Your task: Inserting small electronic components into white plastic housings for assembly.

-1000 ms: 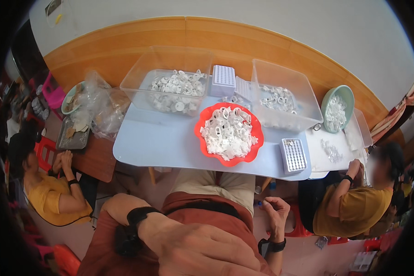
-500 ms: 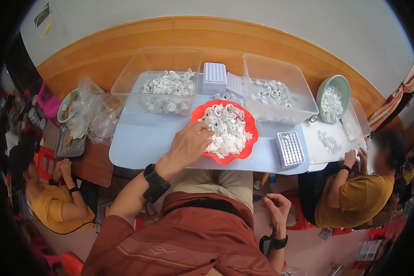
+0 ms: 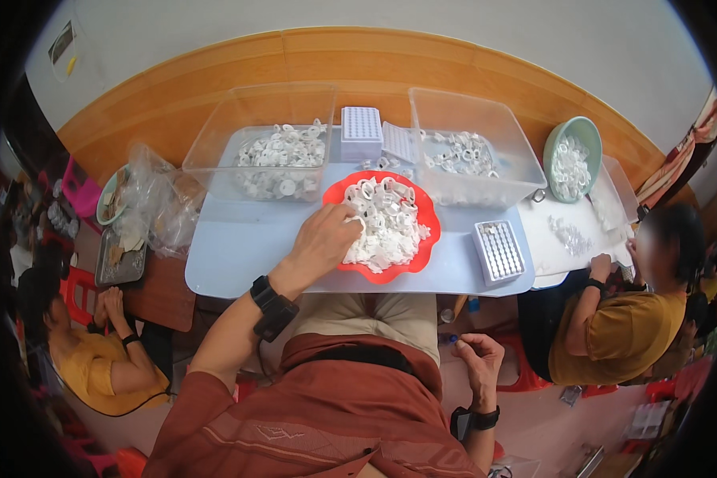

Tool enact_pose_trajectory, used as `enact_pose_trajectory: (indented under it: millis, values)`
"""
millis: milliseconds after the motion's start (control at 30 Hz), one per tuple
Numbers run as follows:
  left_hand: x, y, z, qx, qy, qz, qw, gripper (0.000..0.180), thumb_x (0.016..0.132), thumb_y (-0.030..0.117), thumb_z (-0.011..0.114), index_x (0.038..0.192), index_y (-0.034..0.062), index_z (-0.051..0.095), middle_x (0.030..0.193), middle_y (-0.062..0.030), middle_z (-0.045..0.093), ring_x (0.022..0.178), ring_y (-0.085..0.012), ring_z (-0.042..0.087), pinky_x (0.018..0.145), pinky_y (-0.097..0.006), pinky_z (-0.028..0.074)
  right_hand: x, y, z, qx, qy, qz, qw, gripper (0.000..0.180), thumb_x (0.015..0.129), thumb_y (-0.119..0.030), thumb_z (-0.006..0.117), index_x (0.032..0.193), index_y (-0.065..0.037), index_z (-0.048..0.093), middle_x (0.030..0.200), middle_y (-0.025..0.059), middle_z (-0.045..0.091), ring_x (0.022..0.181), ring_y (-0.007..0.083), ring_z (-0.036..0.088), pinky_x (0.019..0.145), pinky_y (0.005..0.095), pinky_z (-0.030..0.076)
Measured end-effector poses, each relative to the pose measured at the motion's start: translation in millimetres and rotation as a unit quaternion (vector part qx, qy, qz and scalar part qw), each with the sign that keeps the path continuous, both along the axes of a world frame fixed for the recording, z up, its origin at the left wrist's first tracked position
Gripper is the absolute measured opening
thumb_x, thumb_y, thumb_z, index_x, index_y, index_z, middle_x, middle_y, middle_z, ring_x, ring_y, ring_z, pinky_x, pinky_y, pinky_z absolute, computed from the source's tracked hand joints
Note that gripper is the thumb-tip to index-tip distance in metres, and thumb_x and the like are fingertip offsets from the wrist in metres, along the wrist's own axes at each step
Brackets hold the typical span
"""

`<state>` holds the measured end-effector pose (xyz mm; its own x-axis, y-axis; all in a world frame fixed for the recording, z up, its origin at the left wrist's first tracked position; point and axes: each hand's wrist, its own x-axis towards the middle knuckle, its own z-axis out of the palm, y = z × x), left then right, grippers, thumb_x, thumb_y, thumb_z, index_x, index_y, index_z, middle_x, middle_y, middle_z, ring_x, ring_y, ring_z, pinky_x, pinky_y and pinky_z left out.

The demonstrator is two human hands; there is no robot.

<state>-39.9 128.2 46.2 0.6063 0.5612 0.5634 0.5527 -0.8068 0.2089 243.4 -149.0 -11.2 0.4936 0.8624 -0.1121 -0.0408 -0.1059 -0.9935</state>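
A red scalloped bowl (image 3: 423, 261) sits near the front edge of the pale blue table, heaped with small white plastic pieces (image 3: 390, 235), some ring-shaped. My left hand (image 3: 323, 237) reaches over the bowl's left side, fingers curled down against the heap. Whatever lies between its fingertips is hidden. My right hand (image 3: 481, 360) hangs below the table edge, to the right of my lap. Its thumb and fingers are drawn together, and I cannot make out anything between them.
Two clear plastic bins (image 3: 255, 177) (image 3: 486, 190) of white parts stand behind the bowl. At right is a white rack (image 3: 499, 253) with rows of small parts. A green bowl (image 3: 556, 143) lies beyond. One person (image 3: 625, 327) sits right, another (image 3: 95, 342) left.
The view has shifted slightly, so the table things appear a little further left. My left hand's fingers stay at the bowl's heap, now more tightly curled. My right hand keeps its closed pose.
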Motion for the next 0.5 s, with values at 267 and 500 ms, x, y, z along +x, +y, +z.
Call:
enact_pose_trajectory:
  millis: [267,500]
  values:
    - [-2.7,-22.6,17.4,-0.102,-0.116,-0.024,0.988,0.011,0.084,0.009,0.075,0.093,0.0033,0.074,0.106,-0.0123,0.066,0.098,-0.0301,0.066,0.084,-0.038,0.054,-3.1,11.5,6.1,0.004,-0.012,0.017,1.0,0.009,0.088,0.002,0.072,0.097,0.003,0.071,0.086,0.0063,0.072,0.075,0.0127,0.069,0.072,0.0261,0.056]
    - [2.5,-52.9,27.8,-0.134,-0.142,-0.063,0.979,0.014,0.082,0.009,0.078,0.095,0.0043,0.075,0.107,-0.0119,0.066,0.093,-0.0282,0.069,0.079,-0.036,0.056,-28.7,71.6,50.4,0.065,-0.002,0.13,0.989,0.012,0.091,0.0,0.072,0.102,0.003,0.072,0.09,0.004,0.071,0.079,0.0096,0.066,0.072,0.0233,0.053]
